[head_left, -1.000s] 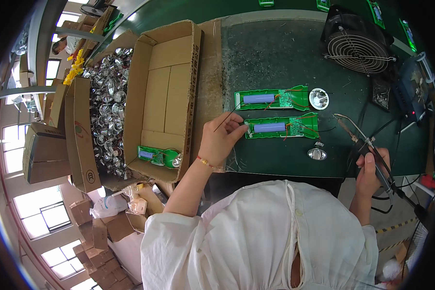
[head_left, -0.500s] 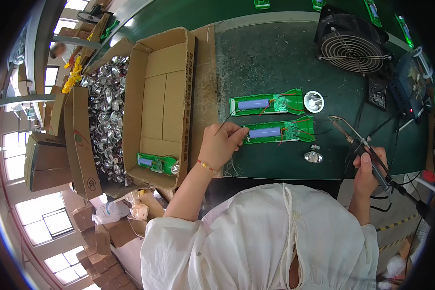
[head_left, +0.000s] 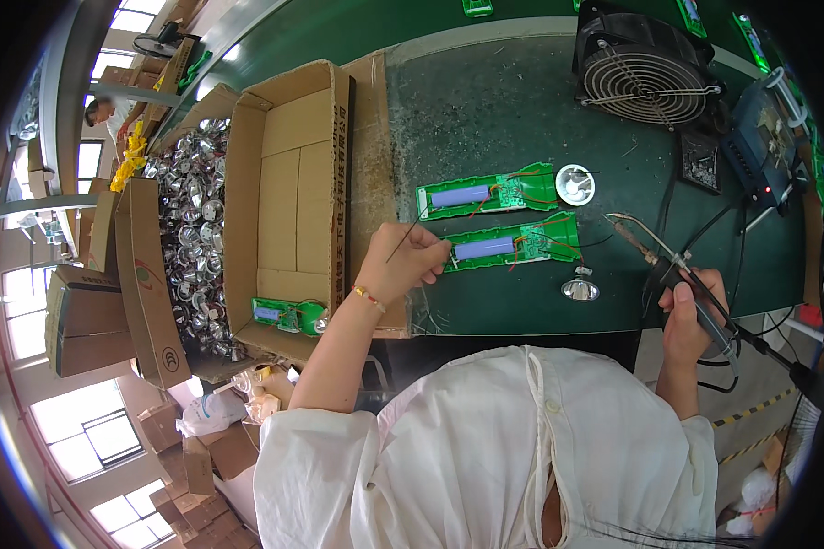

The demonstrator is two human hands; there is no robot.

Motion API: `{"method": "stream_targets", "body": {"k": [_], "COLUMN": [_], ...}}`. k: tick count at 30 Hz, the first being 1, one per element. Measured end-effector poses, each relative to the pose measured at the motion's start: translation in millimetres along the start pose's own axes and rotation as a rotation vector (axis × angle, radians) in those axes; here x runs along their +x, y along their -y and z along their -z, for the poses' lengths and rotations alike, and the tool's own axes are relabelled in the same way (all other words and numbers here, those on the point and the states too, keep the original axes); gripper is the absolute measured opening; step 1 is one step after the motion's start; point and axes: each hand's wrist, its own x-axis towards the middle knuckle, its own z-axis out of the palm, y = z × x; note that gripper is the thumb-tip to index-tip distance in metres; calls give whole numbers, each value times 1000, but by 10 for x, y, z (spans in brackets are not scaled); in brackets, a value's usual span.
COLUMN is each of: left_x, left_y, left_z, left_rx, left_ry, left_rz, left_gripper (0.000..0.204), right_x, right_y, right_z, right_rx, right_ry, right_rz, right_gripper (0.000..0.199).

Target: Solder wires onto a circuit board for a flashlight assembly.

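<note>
Two open green lamp housings lie side by side on the dark green bench: the farther housing (head_left: 527, 190) and the nearer housing (head_left: 559, 240). Each carries a purple cylindrical battery, a circuit board and thin wires. At the left end of the nearer one, my left hand (head_left: 403, 265) pinches with thumb and forefinger; what is between the fingertips is hidden. A thin dark wire (head_left: 401, 242) crosses in front of this hand. My right hand (head_left: 694, 316) grips a soldering iron (head_left: 710, 328), its tip raised right of the housings. One reflector (head_left: 575, 186) sits by the farther housing, another reflector (head_left: 580, 289) below the nearer.
Left of the housings stands a cardboard box (head_left: 341, 220) with one green lamp unit (head_left: 288, 316) inside. Beyond it is a heap of shiny reflectors (head_left: 197, 220). A black fan (head_left: 645, 87) and a blue soldering station (head_left: 758, 146) occupy the back right. Another person (head_left: 114, 117) is far left.
The whole view has shifted slightly, so bench items appear farther left. My left hand stays at the nearer housing's end, and my right hand still holds the soldering iron.
</note>
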Motion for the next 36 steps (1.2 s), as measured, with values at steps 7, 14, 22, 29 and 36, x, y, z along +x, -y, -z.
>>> {"method": "stream_targets", "body": {"k": [7,14,22,29,36], "left_x": [-3,90,4,-104,-128], "left_y": [-114,-174,-6,404,247], "left_z": [50,109,138,36,-94], "left_rx": [117,192,-85,11,-373], "left_ry": [21,106,58,-258,-234], "left_rz": [-5,14,-6,-368,-308], "left_gripper": [24,22,18,14,8], "right_x": [-19,-35,-19,50,19], "right_y": [18,-14,-7,35,-27], "right_z": [-38,-23,12,-27,-19], "right_rx": [-6,-13,-16,8,-34], "right_ry": [-4,-11,-32,16,16], "right_rz": [-26,-36,-44,-32,-38], "right_gripper": [17,17,17,14,22]}}
